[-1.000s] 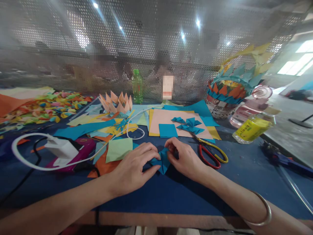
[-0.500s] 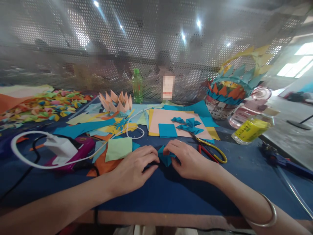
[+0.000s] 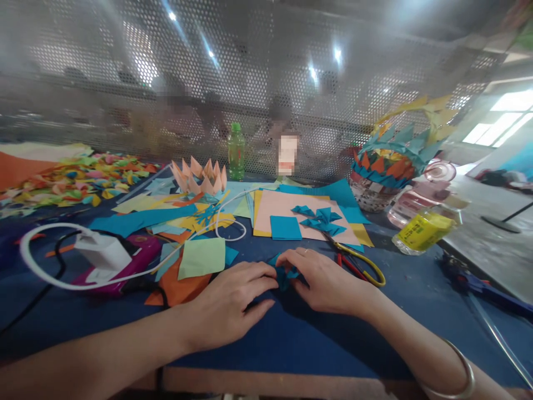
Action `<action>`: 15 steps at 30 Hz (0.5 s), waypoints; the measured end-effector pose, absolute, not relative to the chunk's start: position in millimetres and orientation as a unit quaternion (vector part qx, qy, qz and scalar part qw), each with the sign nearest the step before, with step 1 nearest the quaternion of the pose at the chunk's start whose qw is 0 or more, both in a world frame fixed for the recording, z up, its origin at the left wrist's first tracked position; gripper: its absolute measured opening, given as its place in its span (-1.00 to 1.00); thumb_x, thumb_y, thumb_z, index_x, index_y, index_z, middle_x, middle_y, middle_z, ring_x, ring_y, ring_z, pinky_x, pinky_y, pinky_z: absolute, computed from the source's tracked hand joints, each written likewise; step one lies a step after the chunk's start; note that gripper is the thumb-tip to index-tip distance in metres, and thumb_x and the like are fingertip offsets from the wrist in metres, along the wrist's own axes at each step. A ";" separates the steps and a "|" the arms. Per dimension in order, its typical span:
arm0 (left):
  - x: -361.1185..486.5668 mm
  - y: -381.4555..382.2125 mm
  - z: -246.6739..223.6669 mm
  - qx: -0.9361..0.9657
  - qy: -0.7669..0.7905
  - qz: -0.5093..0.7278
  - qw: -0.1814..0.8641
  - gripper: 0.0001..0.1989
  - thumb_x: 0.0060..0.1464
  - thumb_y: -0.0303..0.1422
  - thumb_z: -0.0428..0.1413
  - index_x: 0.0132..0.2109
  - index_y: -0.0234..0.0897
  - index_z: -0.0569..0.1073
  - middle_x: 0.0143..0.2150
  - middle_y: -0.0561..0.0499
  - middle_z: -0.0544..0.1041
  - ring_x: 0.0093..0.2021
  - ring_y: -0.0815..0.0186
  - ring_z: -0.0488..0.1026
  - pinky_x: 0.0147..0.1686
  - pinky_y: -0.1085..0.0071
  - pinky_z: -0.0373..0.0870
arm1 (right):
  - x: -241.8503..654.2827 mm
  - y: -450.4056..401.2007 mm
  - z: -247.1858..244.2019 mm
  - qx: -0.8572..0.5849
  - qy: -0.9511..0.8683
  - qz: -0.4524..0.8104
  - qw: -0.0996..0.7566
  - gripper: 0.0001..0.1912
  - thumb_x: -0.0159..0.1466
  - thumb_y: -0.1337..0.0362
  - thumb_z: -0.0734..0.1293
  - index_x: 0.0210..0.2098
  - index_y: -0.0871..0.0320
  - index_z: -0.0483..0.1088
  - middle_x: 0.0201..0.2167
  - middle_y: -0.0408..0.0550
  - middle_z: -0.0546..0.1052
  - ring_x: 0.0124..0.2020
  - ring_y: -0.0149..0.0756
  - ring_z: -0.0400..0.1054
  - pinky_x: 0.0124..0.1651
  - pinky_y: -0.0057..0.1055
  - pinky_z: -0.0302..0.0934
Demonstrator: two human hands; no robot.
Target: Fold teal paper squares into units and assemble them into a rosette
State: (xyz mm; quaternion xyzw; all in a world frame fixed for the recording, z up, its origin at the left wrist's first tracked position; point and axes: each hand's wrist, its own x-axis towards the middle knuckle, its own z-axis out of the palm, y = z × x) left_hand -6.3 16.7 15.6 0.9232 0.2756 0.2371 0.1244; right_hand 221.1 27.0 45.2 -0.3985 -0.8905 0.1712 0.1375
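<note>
A small piece of folded blue paper (image 3: 283, 279) rests low over the blue tabletop, partly covered by fingers. My right hand (image 3: 322, 280) pinches it from the right, thumb below and fingers above. On its other side, my left hand (image 3: 235, 297) has its fingertips at the paper's left edge, its thumb held apart below them; whether they touch the paper I cannot tell. Just beyond lie a flat blue paper square (image 3: 285, 228) and several folded blue pieces (image 3: 325, 219) on pink sheets (image 3: 270, 203). Yellow-and-red-handled scissors (image 3: 360, 264) lie behind my right hand.
At left are a purple power strip (image 3: 144, 253) with a white charger (image 3: 102, 253) and looping cable, plus green notes (image 3: 202, 257). Farther back stand a peach paper crown (image 3: 200, 178), a green bottle (image 3: 236, 155) and a decorated basket (image 3: 368, 186). A glue gun (image 3: 478, 280) lies right.
My left fingertips have shifted slightly right, closer to the folded blue paper. Less of that paper shows now between my hands. The view has tilted a little.
</note>
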 end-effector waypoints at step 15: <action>-10.6 22.9 18.2 0.915 0.248 0.305 0.094 -0.84 0.27 -0.44 0.02 -0.19 -0.30 0.51 -0.19 -0.04 0.57 -0.21 0.22 0.50 -0.18 0.29 0.36 | 207.4 18.4 38.3 -0.426 -0.818 0.310 0.231 -0.86 0.24 0.44 0.30 -0.23 0.15 0.46 -0.41 -0.20 0.52 -0.43 -0.44 0.34 -0.35 -0.53 0.21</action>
